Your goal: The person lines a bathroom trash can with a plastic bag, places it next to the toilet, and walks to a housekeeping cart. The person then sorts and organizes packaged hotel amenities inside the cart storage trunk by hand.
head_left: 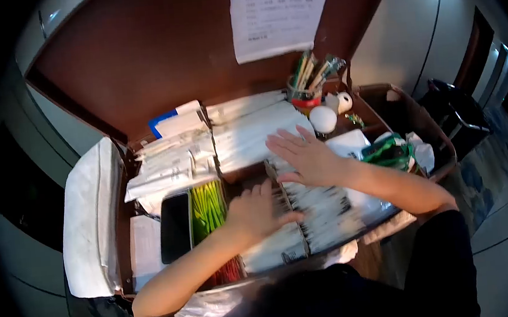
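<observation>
My left hand [254, 214] is over the lower middle of a brown compartmented case [210, 72], beside green-yellow packets [208, 206]. Its fingers are spread, though slightly blurred, and nothing shows in them. My right hand [305, 157] lies with fingers apart near a stack of white packets [258, 133] and above a row of thin white packets [325, 209]. No object is visible in it. Left of the green-yellow packets rests a black phone-like device [176, 228].
A cup of wrapped sticks [306, 96], a white round object [323, 119] and a green bag [389, 154] are at the right. White folded cloth [93, 224] hangs over the left side. A printed sheet [277, 14] is on the raised lid.
</observation>
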Motion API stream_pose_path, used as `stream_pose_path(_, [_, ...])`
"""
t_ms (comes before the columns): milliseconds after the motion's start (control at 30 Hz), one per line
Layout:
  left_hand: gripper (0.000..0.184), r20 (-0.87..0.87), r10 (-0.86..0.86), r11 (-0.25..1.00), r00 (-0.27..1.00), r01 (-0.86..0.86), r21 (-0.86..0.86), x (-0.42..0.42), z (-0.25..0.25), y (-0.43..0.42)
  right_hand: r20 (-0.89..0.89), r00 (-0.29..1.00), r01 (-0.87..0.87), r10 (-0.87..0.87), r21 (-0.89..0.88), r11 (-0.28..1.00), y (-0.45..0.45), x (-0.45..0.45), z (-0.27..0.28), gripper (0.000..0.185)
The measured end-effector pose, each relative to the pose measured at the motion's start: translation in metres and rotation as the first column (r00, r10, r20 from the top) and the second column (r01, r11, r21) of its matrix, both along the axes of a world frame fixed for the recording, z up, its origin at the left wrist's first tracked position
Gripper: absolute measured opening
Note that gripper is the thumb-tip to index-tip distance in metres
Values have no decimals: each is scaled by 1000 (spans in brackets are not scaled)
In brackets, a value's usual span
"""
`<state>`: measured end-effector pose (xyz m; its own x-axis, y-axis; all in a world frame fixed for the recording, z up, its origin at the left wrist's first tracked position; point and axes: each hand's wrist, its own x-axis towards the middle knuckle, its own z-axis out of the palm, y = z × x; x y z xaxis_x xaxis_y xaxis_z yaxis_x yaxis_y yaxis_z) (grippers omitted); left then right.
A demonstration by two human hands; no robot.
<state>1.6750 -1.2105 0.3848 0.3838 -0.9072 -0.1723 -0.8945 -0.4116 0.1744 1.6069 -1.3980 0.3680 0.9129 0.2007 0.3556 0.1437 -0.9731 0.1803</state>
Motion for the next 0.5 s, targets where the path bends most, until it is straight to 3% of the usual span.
stream_pose_path(100, [93,-62,26,998,998,-30,-62,-1,-3,2,1,995,-103,103,-6,995,7,-21,-7,65])
stream_pose_path(200, [90,-51,24,999,998,-22,37,-4,2,3,6,993,-119,119,55,991,4,-15,-6,64])
stream_pose_path(300, [90,3,-11,1000,1000,11,-15,-3,-4,2,-93,993,-60,69,99,993,3,-9,4,65])
stream_pose_path(500, [98,-83,51,999,995,-52,-9,-8,-2,6,-60,994,-78,86,120,990,0,-8,-1,71])
